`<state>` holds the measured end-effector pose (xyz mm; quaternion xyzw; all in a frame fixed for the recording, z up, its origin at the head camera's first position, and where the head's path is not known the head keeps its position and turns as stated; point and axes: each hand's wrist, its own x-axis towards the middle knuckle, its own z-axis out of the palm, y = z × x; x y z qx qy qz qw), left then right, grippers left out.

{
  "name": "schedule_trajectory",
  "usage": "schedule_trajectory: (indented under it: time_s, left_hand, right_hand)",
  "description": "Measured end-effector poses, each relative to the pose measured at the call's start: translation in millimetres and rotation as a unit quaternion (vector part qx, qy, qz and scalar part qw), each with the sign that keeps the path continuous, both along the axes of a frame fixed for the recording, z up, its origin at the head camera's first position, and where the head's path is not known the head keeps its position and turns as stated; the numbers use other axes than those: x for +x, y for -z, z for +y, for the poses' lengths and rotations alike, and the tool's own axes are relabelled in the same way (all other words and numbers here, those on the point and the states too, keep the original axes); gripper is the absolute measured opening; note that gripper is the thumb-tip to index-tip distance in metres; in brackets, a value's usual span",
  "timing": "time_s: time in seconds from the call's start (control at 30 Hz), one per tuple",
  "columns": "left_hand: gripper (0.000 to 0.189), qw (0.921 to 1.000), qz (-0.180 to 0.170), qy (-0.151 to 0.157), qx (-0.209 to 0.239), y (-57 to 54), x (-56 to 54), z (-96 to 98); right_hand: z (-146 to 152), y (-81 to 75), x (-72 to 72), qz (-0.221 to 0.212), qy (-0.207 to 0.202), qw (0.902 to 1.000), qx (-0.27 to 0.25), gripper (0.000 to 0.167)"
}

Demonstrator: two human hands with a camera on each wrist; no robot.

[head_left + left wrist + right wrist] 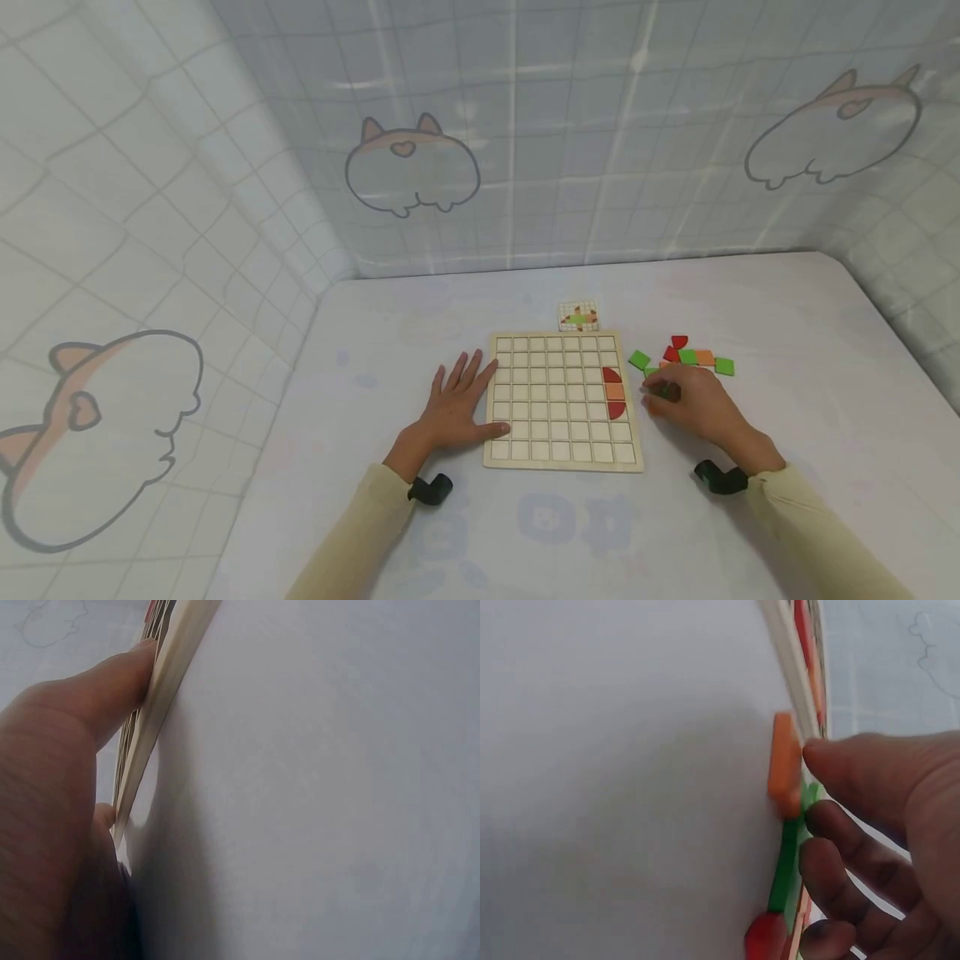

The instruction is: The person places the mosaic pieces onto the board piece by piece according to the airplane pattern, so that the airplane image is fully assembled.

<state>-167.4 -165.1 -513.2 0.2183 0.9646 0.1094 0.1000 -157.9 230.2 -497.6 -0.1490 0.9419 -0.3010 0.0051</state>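
A wooden grid board (555,465) lies flat on the table. On its right side sit two red quarter-round tiles with an orange square tile (614,392) between them. My left hand (456,410) is spread at the board's left edge, its thumb over the frame in the left wrist view. Just right of the board, my right hand (693,404) has thumb and fingers bent together. In the right wrist view its thumb and fingertips pinch an orange tile (781,754) low over the table. That tile is hidden beneath the hand in the head view.
Loose tiles lie right of the board, among them a green tile (724,367), a red tile (679,342) and an orange tile (705,357). A small pattern card (578,317) touches the board's far edge. A tile-patterned curtain (525,167) hangs behind the table.
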Motion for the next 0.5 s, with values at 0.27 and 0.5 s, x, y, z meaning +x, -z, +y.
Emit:
schedule_trajectory:
  time_s: [0.27, 0.5]
  left_hand:
    - [0.103, 1.0, 0.002, 0.002, 0.006, 0.6, 0.0, -0.2]
    - [0.104, 1.0, 0.004, 0.003, 0.007, 1.8, -0.6, -0.9]
  right_hand:
    - [10.1, 2.3, -2.6, 0.026, 0.01, 0.9995, 0.011, 0.016]
    - [11.3, 0.5, 3.6, 0.025, -0.001, 0.9988, 0.041, 0.016]
